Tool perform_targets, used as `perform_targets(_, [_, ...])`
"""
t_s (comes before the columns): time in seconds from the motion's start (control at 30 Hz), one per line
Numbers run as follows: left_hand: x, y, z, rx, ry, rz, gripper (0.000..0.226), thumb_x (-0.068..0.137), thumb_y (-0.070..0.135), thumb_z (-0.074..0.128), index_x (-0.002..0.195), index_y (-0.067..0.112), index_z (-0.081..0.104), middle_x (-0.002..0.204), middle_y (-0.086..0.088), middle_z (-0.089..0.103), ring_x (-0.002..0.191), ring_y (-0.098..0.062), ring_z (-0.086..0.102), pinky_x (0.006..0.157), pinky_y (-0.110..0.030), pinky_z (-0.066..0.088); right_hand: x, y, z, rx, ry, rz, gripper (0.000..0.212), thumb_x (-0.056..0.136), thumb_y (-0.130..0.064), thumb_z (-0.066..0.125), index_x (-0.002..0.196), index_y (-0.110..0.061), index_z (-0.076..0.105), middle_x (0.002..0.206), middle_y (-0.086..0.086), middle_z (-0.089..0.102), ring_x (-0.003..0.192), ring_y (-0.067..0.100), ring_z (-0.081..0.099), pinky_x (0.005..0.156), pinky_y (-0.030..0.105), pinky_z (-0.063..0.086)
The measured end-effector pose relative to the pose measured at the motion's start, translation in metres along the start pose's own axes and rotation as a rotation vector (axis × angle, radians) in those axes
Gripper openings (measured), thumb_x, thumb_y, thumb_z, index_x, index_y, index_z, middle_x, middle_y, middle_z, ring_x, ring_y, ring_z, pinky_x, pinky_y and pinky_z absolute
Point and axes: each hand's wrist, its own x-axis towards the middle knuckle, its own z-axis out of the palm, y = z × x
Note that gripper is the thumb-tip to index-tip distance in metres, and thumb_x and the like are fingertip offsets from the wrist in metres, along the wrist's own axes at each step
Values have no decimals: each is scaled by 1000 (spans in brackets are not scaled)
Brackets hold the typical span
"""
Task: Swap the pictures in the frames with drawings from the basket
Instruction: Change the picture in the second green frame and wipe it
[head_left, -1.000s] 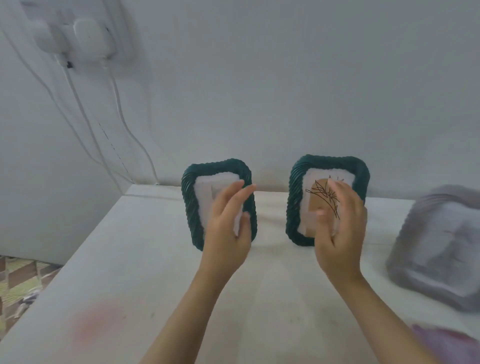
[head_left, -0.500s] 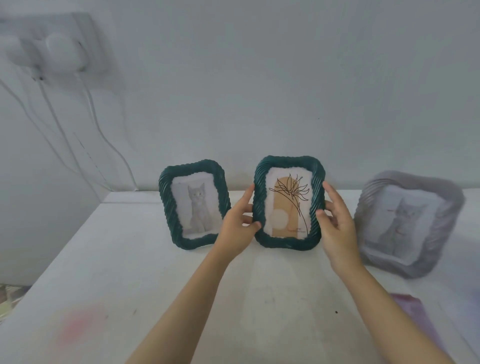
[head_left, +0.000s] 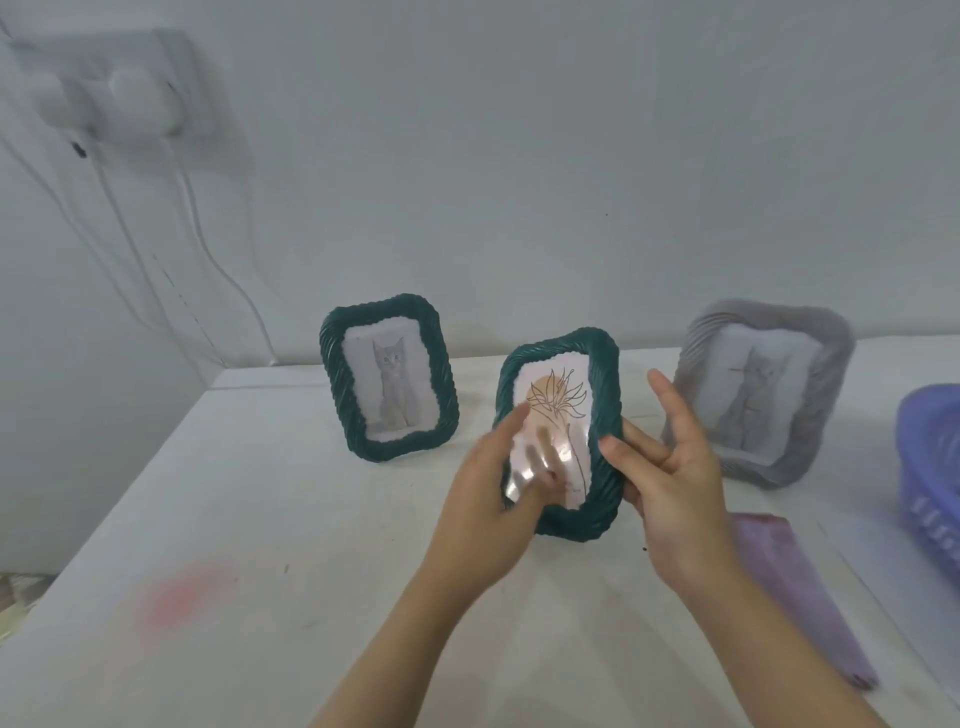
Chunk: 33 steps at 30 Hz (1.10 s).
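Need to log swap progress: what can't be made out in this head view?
In the head view:
- The lilac plastic basket: cut off by the right edge, contents unseen.
- The plant line drawing in the tilted dark green wavy frame: lower left covered by the left hand and glare; that hand's grip is blurred.
- The cat picture in the grey wavy frame: details blurred, one corner behind the right hand.

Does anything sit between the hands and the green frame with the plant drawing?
Nothing visible does: the left hand holds the plant-drawing frame at its left edge, and the right hand holds it at its right edge.
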Motion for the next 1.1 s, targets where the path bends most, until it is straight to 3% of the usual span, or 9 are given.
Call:
perform_targets(0.07, [-8, 9, 7, -83, -59, -46, 63, 87, 23, 61, 136, 44, 29, 102, 27, 59, 98, 8, 55, 76, -5, 42, -5, 0, 1, -26, -29, 11, 60, 90, 3, 51, 130, -40, 37, 100, 4, 73, 91, 19, 70, 64, 24, 55])
perform_targets(0.17, [-12, 16, 12, 42, -30, -48, 78, 76, 43, 70, 138, 48, 23, 110, 28, 53, 98, 10, 53, 85, -18, 48, -12, 1, 1, 1, -119, 87, 48, 97, -10, 39, 134, -39, 34, 108, 4, 71, 98, 21, 68, 78, 31, 54])
perform_targets(0.27, [-12, 18, 9, 84, 45, -46, 69, 81, 32, 67, 136, 42, 28, 109, 23, 60, 87, 9, 55, 79, -17, 49, -14, -3, 0, 92, -218, 183, 41, 100, -17, 28, 135, -37, 34, 117, 6, 66, 104, 26, 65, 90, 38, 51])
perform_targets(0.37, [-11, 14, 0, 48, 105, -52, 52, 90, 17, 51, 135, 36, 34, 89, 8, 70, 63, 0, 57, 63, -21, 49, -18, -15, -5, 1, -259, 138, 35, 99, -17, 30, 128, -30, 46, 107, 12, 70, 95, 30, 68, 84, 34, 56])
perform_targets(0.5, [-12, 8, -11, -27, 149, -129, 46, 92, 9, 45, 129, 38, 42, 49, 8, 49, 46, -5, 39, 48, -14, 35, -25, -27, -13, -171, -96, -103, 30, 97, -6, 37, 110, -17, 61, 85, 8, 74, 67, 24, 70, 62, 24, 55])
perform_targets(0.63, [-16, -1, -14, -245, 190, -330, 39, 93, 11, 47, 122, 37, 50, 79, -16, 68, 65, -16, 54, 64, -31, 49, -20, -10, -30, -245, 177, -171, 31, 93, 2, 40, 93, -18, 64, 78, 0, 69, 69, 17, 63, 60, 19, 50])
perform_targets(0.73, [-23, -4, -12, -460, 224, -451, 34, 95, 10, 47, 119, 34, 51, 82, -9, 69, 75, -25, 63, 73, -45, 54, -21, 16, -40, -426, 192, 9, 28, 93, -4, 44, 103, -27, 57, 98, 2, 64, 86, 19, 60, 75, 28, 50])
perform_targets(0.93, [-34, -12, -1, -661, 209, -501, 35, 95, 7, 47, 122, 30, 47, 92, -10, 66, 74, -23, 61, 67, -41, 55, -37, 43, -40, -357, 112, 136, 48, 91, -14, 55, 117, -51, 44, 107, 9, 64, 101, 19, 63, 88, 42, 53])
perform_targets(1.1, [-36, -23, -1, -304, 132, -404, 43, 89, 7, 55, 124, 30, 46, 101, 3, 62, 84, -12, 63, 54, -18, 49, -31, 46, -49, -484, 144, 127, 62, 87, -10, 59, 121, -57, 38, 100, 9, 68, 97, 21, 64, 93, 47, 49])
